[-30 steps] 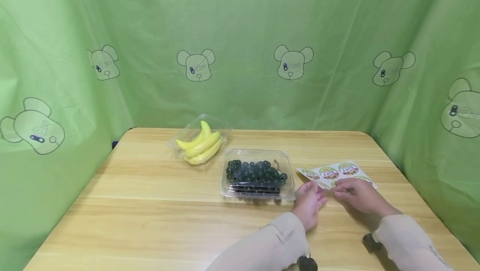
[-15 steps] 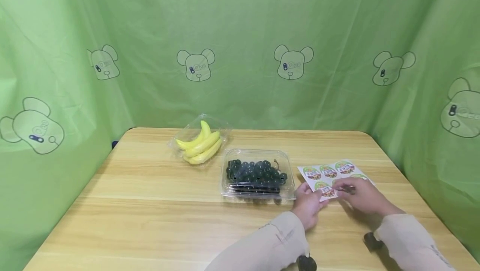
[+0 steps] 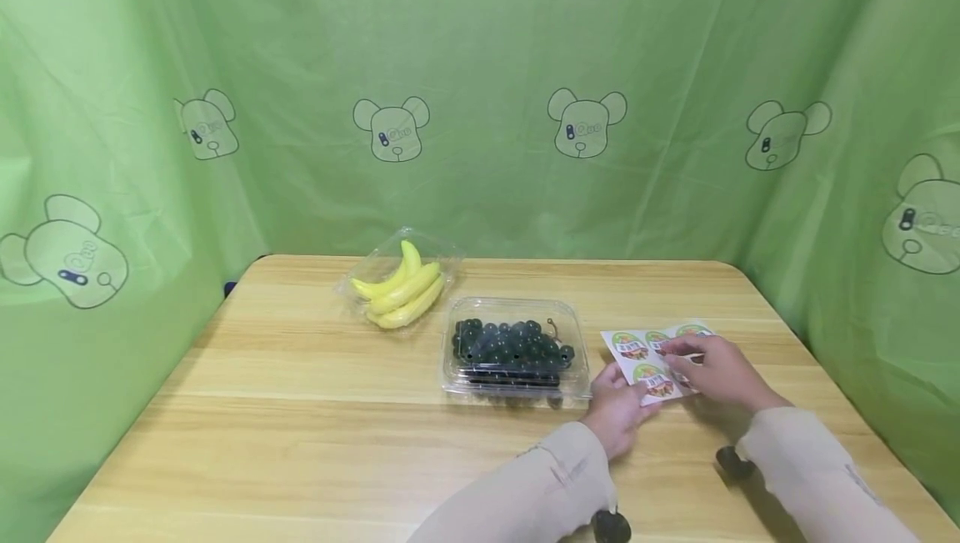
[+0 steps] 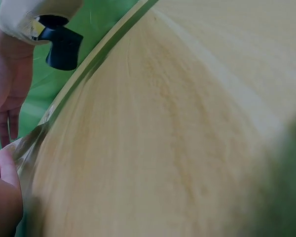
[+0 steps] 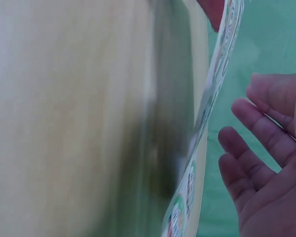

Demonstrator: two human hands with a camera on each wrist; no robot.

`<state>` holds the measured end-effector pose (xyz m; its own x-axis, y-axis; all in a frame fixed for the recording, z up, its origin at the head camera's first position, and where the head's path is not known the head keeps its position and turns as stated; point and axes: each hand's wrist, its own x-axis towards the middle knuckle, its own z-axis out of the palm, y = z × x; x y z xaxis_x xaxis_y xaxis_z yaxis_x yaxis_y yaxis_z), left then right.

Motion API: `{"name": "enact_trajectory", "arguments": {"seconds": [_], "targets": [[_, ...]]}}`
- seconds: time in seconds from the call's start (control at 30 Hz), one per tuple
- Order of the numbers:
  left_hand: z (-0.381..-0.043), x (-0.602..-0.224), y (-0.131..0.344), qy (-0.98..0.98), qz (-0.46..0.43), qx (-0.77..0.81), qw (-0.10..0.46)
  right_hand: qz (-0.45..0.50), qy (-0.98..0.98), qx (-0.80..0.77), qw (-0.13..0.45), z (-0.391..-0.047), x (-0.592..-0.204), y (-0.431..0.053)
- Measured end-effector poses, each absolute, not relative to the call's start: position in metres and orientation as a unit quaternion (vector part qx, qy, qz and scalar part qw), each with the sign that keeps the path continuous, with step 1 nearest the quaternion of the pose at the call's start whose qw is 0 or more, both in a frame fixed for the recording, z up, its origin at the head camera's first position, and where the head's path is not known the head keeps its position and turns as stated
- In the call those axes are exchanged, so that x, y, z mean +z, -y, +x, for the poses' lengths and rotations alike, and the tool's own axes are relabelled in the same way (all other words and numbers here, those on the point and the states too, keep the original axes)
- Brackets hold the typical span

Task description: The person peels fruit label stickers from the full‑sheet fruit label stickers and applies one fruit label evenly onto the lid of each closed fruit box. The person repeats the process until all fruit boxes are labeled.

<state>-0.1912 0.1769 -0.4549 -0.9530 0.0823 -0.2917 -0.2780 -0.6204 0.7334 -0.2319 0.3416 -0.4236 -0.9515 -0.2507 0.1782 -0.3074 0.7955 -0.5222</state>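
Observation:
A white sheet of round fruit stickers (image 3: 656, 381) is tilted up at the table's right side. My left hand (image 3: 617, 414) pinches its near left corner, thumb on top. Over the sheet's right part is my right hand (image 3: 718, 372), fingers bent loosely and hiding some stickers. In the right wrist view, the right fingers (image 5: 256, 133) stand apart from the sheet, seen edge-on, with nothing visible between them. Just left of the left hand sits a clear plastic box (image 3: 517, 309) with dark grapes (image 3: 510, 347) inside.
Yellow bananas (image 3: 405, 293) in clear wrap lie at the back left of the wooden table (image 3: 300, 443). Green curtains (image 3: 480, 42) with bear-head prints hang around the table. A dark round piece (image 3: 611, 525) hangs under the left cuff.
The sheet's near left corner has flattened out, showing more stickers. The right hand has moved up and slightly left over the sheet. The left hand keeps its place at the corner.

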Motion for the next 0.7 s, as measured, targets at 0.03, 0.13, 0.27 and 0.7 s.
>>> {"name": "enact_trajectory", "arguments": {"seconds": [0.03,0.13,0.27,0.7], "targets": [[-0.191,-0.455,-0.177,-0.424,-0.113,0.893,0.102,0.151,0.944,0.287,0.054,-0.233,-0.422,-0.340],[-0.191,-0.454,-0.177,-0.422,-0.113,0.893,0.104,0.162,0.942,0.286,0.063,-0.234,-0.418,-0.335],[-0.191,-0.453,-0.176,-0.423,-0.110,0.893,0.109,0.175,0.939,0.289,0.066,-0.234,-0.411,-0.327],[-0.191,-0.453,-0.176,-0.442,-0.087,0.883,0.131,0.216,0.931,0.290,0.054,-0.237,-0.403,-0.314]]}}
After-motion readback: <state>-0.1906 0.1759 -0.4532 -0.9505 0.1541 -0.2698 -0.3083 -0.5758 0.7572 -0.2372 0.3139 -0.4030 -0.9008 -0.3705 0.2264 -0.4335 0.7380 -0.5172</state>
